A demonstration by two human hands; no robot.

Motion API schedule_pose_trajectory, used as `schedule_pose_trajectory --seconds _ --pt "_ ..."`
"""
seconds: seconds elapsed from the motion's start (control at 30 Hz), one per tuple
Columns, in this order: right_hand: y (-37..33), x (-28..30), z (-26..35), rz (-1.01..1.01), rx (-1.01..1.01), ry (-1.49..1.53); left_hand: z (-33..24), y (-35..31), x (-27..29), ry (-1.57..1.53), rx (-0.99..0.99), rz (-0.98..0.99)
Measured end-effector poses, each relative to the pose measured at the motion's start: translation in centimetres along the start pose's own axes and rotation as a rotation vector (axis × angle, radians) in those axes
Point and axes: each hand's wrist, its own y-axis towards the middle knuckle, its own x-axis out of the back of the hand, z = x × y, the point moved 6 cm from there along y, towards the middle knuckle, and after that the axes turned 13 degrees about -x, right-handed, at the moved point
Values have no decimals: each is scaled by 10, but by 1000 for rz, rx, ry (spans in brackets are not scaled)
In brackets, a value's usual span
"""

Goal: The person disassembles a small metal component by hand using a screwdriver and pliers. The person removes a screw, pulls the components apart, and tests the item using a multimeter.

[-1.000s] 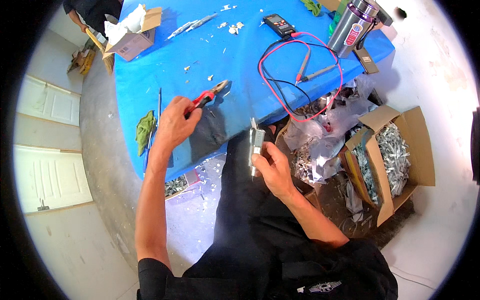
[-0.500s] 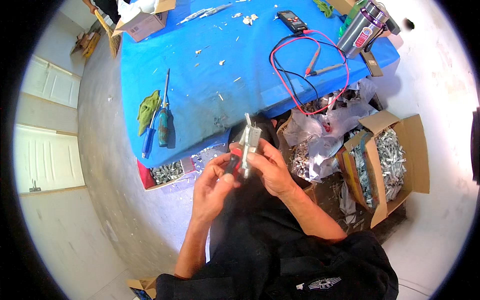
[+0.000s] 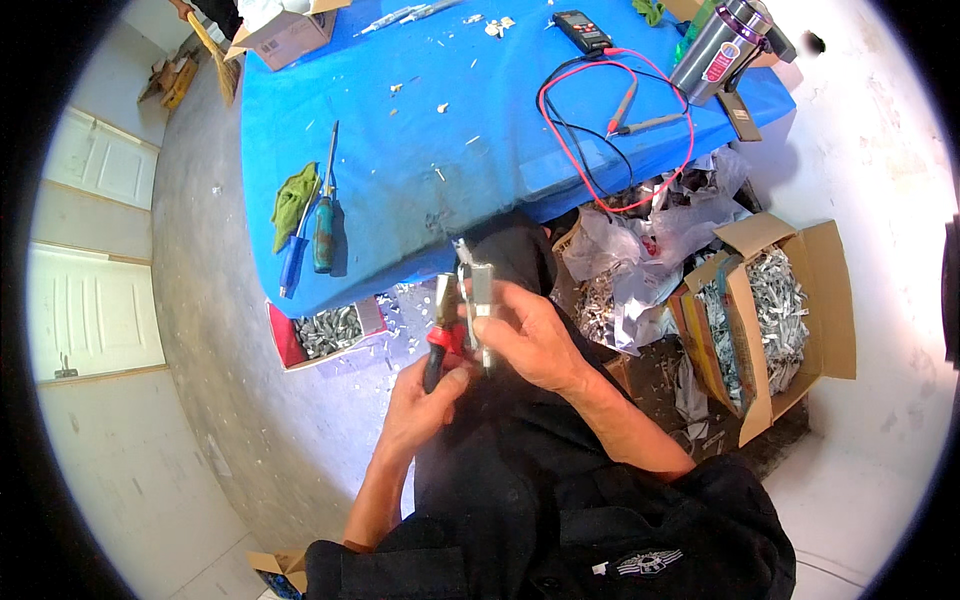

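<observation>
My left hand point(image 3: 420, 408) is closed around the red-and-black handle of pliers point(image 3: 444, 335), whose metal head points up. Just to their right, my right hand point(image 3: 530, 335) grips a small silvery-grey block-shaped part point(image 3: 482, 288) between thumb and fingers. A thin pale strip sticks up from the part's upper left side, close to the pliers' head. Motion blur hides whether the two touch. Both hands are over my lap, below the near edge of the blue-covered table point(image 3: 400, 215).
Screwdrivers point(image 3: 324, 235) and a green cloth point(image 3: 293, 205) lie at the table's left. A multimeter point(image 3: 580, 32) with leads and a steel flask point(image 3: 715, 60) stand right. Cardboard boxes of metal scraps point(image 3: 778, 325) sit below right; a red-sided box point(image 3: 283, 338) is below left.
The pliers have swung upright, and their metal head now shows beside the part. My left hand has dropped slightly; the part has moved a little down and left with my right hand.
</observation>
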Motion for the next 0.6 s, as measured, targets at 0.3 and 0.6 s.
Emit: schedule_pose_trajectory --seconds 0.3,0.6 --pt "-8 11 20 -342 127 -511 -9 -2 11 299 -213 -83" --pt "-10 13 23 -374 132 -582 -27 4 0 503 -341 -27"
